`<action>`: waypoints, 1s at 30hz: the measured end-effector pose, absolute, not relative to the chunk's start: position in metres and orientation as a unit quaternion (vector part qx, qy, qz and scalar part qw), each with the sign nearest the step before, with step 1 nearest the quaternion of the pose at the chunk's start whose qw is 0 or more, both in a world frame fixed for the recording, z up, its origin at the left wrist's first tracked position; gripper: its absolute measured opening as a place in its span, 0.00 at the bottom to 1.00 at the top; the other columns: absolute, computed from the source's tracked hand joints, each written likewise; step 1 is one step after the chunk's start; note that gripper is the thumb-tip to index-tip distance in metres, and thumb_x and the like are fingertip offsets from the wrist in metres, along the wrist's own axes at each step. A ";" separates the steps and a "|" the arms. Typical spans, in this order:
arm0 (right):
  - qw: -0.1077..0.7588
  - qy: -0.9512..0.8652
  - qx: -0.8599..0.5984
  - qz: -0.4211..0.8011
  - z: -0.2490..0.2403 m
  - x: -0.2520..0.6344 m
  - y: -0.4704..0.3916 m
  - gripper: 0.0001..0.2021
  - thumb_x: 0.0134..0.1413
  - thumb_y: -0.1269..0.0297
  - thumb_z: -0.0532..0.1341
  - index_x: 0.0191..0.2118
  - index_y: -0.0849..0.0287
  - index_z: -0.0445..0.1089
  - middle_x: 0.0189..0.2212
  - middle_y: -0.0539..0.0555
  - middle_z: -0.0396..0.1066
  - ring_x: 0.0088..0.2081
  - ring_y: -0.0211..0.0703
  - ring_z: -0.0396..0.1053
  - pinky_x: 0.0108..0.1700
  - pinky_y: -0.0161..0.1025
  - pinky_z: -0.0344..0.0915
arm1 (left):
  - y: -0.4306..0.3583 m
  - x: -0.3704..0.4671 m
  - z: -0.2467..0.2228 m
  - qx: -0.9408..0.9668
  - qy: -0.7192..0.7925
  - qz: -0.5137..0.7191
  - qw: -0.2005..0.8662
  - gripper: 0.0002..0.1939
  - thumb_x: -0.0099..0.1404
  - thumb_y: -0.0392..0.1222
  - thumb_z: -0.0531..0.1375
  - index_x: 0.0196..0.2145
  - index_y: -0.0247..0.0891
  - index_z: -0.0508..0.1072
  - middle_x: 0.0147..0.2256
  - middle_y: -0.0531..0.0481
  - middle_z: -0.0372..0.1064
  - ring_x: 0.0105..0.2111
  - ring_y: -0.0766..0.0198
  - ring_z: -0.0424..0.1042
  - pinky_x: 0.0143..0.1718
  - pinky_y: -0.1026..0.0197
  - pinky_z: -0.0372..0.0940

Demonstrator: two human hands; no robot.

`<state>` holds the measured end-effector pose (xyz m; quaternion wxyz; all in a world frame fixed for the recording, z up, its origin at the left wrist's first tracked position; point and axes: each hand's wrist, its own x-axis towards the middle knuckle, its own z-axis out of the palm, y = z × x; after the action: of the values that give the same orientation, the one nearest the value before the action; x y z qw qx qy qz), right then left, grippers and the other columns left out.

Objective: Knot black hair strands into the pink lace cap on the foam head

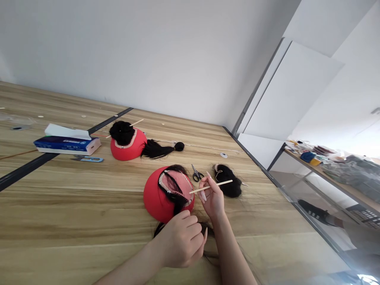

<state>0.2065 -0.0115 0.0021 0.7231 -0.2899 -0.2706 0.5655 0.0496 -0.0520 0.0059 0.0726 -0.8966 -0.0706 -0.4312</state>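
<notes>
A red dome-shaped form (154, 198) stands on the wooden table with a pale net patch and strands of black hair pinned on it. My left hand (183, 239) is closed around a lock of black hair (208, 228) at the near side of the dome. Just right of the dome, my right hand (212, 196) holds a thin light wooden stick (225, 183) between its fingers, the stick's tip over the net's right edge. Black-handled scissors (196, 174) lie behind my right hand, and a dark hairpiece (229, 181) lies to the right.
Further back is a second red dome (130, 148) with bundled black hair. To its left are a blue tissue box (68, 145) and a light-blue cutter (92, 159). A cluttered shelf (323, 170) and a person's shoe (314, 211) show at right.
</notes>
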 end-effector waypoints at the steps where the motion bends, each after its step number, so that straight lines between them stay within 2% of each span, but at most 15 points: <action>1: 0.719 -0.274 -0.291 0.569 0.003 0.206 -0.012 0.09 0.53 0.59 0.64 0.30 0.61 0.73 0.21 0.50 0.72 0.15 0.32 0.60 0.15 0.30 0.57 | -0.052 0.050 0.005 -0.897 -0.073 -0.431 0.073 0.14 0.62 0.31 0.54 0.19 0.36 0.61 0.20 0.53 0.57 0.23 0.65 0.54 0.26 0.59 0.47; 5: 0.706 -0.287 -0.288 0.581 0.005 0.204 -0.013 0.10 0.54 0.59 0.63 0.31 0.61 0.75 0.24 0.54 0.75 0.21 0.36 0.68 0.25 0.33 0.68 | -0.050 0.051 0.003 -0.896 -0.084 -0.429 0.081 0.14 0.62 0.32 0.53 0.19 0.36 0.61 0.20 0.52 0.56 0.24 0.65 0.53 0.27 0.59 0.46; 9: 0.721 -0.295 -0.283 0.559 0.006 0.203 -0.012 0.04 0.50 0.66 0.67 0.30 0.60 0.74 0.26 0.49 0.72 0.21 0.33 0.65 0.25 0.32 0.64 | -0.049 0.051 0.003 -0.896 -0.099 -0.425 0.085 0.14 0.63 0.31 0.53 0.20 0.37 0.60 0.20 0.52 0.56 0.24 0.64 0.53 0.27 0.58 0.47; 11: 0.724 -0.290 -0.283 0.558 0.006 0.202 -0.012 0.04 0.48 0.67 0.68 0.28 0.59 0.73 0.26 0.47 0.71 0.21 0.32 0.63 0.25 0.32 0.64 | -0.048 0.051 0.002 -0.898 -0.112 -0.417 0.084 0.14 0.63 0.32 0.53 0.20 0.37 0.60 0.20 0.52 0.56 0.24 0.63 0.54 0.27 0.58 0.47; 16: 0.723 -0.272 -0.275 0.573 0.006 0.206 -0.012 0.08 0.49 0.61 0.68 0.26 0.59 0.73 0.20 0.45 0.64 0.20 0.32 0.63 0.29 0.33 0.67 | -0.046 0.050 0.000 -0.903 -0.146 -0.397 0.075 0.14 0.64 0.33 0.53 0.21 0.37 0.62 0.22 0.51 0.58 0.25 0.62 0.55 0.29 0.57 0.48; 20: 0.690 -0.294 -0.300 0.590 0.005 0.207 -0.012 0.13 0.50 0.54 0.67 0.29 0.60 0.75 0.19 0.49 0.67 0.22 0.36 0.65 0.27 0.33 0.67 | -0.045 0.050 -0.002 -0.905 -0.158 -0.390 0.066 0.13 0.63 0.32 0.54 0.21 0.37 0.63 0.22 0.51 0.59 0.26 0.62 0.56 0.29 0.57 0.48; 22: 0.687 -0.304 -0.316 0.580 0.005 0.206 -0.012 0.12 0.49 0.55 0.68 0.28 0.61 0.75 0.19 0.50 0.69 0.22 0.36 0.66 0.25 0.33 0.66 | -0.045 0.050 -0.002 -0.904 -0.163 -0.390 0.064 0.12 0.62 0.32 0.55 0.21 0.37 0.63 0.22 0.51 0.60 0.26 0.62 0.56 0.29 0.56 0.48; 26: 0.687 -0.332 -0.313 0.565 0.003 0.201 -0.012 0.13 0.47 0.61 0.71 0.22 0.60 0.69 0.15 0.44 0.61 0.17 0.32 0.60 0.18 0.30 0.60 | -0.044 0.050 -0.004 -0.902 -0.171 -0.391 0.069 0.12 0.62 0.32 0.55 0.21 0.37 0.63 0.22 0.51 0.60 0.26 0.61 0.56 0.29 0.56 0.47; 30: 0.662 -0.365 -0.327 0.567 -0.002 0.200 -0.012 0.15 0.49 0.58 0.70 0.22 0.58 0.66 0.14 0.43 0.59 0.15 0.31 0.57 0.14 0.29 0.55 | -0.044 0.049 -0.006 -0.905 -0.182 -0.378 0.073 0.11 0.62 0.33 0.55 0.22 0.37 0.63 0.23 0.51 0.61 0.26 0.61 0.56 0.30 0.56 0.48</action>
<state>0.1995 -0.0122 -0.0019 0.6624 -0.3271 -0.3646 0.5668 0.0494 -0.0440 -0.0062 0.0728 -0.9049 -0.1818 -0.3780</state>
